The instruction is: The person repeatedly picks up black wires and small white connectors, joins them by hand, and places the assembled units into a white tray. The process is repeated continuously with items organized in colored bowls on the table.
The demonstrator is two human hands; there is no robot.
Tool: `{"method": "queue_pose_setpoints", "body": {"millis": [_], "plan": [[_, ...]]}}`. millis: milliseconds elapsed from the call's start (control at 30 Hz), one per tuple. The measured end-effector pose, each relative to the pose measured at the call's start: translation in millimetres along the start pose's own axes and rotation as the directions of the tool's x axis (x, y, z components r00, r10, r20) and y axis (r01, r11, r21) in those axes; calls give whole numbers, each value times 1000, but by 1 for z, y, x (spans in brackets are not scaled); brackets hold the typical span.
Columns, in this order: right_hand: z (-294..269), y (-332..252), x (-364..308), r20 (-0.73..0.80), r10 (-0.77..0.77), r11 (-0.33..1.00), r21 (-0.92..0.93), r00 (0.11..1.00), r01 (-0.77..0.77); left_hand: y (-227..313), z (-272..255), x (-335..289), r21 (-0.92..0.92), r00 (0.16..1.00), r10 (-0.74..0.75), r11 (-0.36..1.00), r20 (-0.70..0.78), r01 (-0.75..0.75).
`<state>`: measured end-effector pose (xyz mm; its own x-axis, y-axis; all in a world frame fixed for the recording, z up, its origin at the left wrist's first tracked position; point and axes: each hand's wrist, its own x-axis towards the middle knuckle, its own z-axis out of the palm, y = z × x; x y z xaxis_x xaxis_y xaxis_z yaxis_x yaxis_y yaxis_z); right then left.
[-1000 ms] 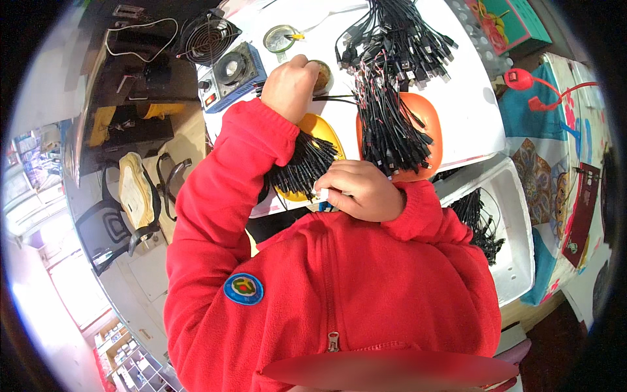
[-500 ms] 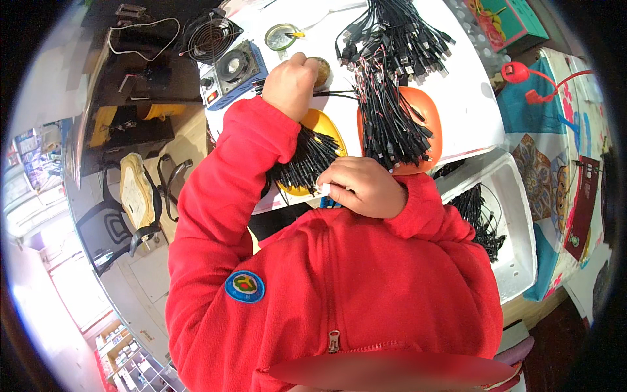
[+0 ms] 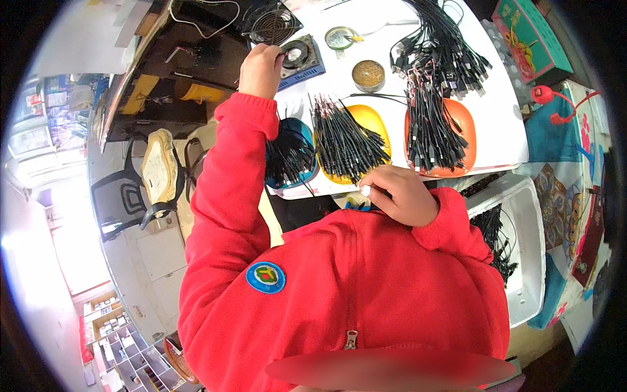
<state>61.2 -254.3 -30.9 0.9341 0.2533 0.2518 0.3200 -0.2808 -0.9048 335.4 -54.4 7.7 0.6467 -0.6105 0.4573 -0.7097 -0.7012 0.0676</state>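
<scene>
My left hand (image 3: 261, 70) is over the far left of the white table, beside a blue box with a round black top (image 3: 302, 59). Its fingers are closed; what they hold, if anything, is hidden. Close to my chest, my right hand (image 3: 403, 196) has its thumb and fingers together around a small white piece (image 3: 365, 191). Between the hands, black cables (image 3: 349, 140) with stripped ends fan out on a yellow tray (image 3: 375, 121). To their left, more black cables (image 3: 287, 153) lie in a blue tray (image 3: 307, 134); others (image 3: 431, 130) lie on an orange tray (image 3: 465, 121).
A round tin of brownish material (image 3: 368, 76) and a shallow round dish (image 3: 341, 38) sit behind the trays. Black USB cables (image 3: 444, 52) pile up at the back. At right stands a white foam box (image 3: 526, 261) with cables. A round black fan grille (image 3: 271, 25) lies at the back left.
My left hand has moved left from beside the tin to the blue box, uncovering the tin and the cables on the yellow tray. My right hand stays near my chest. The whole view has shifted.
</scene>
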Motion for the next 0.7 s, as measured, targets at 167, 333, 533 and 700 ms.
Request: {"method": "queue_pose_setpoints", "body": {"millis": [167, 333, 533, 700], "plan": [[3, -2, 1, -6, -25, 999, -21, 1000, 25, -26, 18, -2, 55, 994, 11, 998, 109, -17], [3, 0, 1, -39, -18, 1000, -4, 999, 18, -31, 27, 4, 54, 982, 63, 996, 177, -73], [2, 5, 2, -42, -18, 1000, -10, 999, 18, -31, 27, 11, 98, 962, 118, 985, 246, -146], [2, 8, 2, -40, -19, 1000, -14, 999, 18, -32, 28, 18, 139, 940, 178, 964, 290, -225]]}}
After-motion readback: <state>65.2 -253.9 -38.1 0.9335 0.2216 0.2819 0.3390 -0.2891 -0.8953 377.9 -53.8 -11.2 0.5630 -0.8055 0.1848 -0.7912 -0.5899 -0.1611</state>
